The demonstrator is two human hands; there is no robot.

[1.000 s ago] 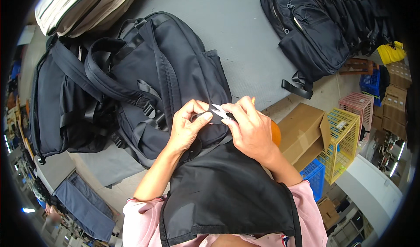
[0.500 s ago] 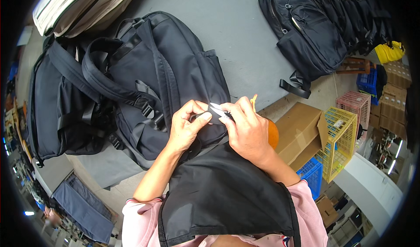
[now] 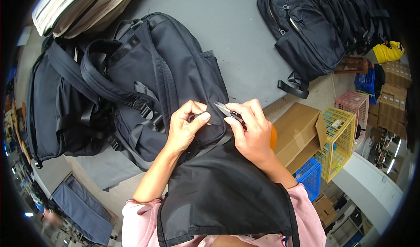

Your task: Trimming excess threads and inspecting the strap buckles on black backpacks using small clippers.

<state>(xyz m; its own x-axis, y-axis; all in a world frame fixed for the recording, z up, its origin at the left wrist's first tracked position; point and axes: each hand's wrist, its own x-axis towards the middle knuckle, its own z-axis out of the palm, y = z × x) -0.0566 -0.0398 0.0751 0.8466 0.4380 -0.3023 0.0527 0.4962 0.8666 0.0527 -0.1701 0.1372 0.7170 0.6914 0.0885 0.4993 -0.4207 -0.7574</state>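
Here the right hand (image 3: 251, 131) grips small thread snips (image 3: 227, 111), their blades pointing at the lower edge of the black backpack (image 3: 162, 85). The left hand (image 3: 186, 126) pinches that same edge of fabric between thumb and fingers, just beside the blade tips. Against the views a second and half a second ago, both hands keep the same grip and place on the backpack; only the viewpoint has shifted slightly, and the snips now show more plainly. Judged from this, trimming at this one spot is still in hand and not finished. The backpack lies flat on a grey counter (image 3: 236, 32), straps up, its lower edge at the counter's near rim. Left of the backpack lies a second dark bag (image 3: 48, 107); beyond it, a pale striped bag (image 3: 78, 6); to its right, well apart, a row of black bags (image 3: 315, 28). A dark apron (image 3: 223, 194) hangs below the backpack over a pink shirt. Right of the backpack, off the counter, stand a cardboard box (image 3: 295, 133), a yellow crate (image 3: 339, 137), a pink crate (image 3: 352, 109) and a blue one (image 3: 310, 177).
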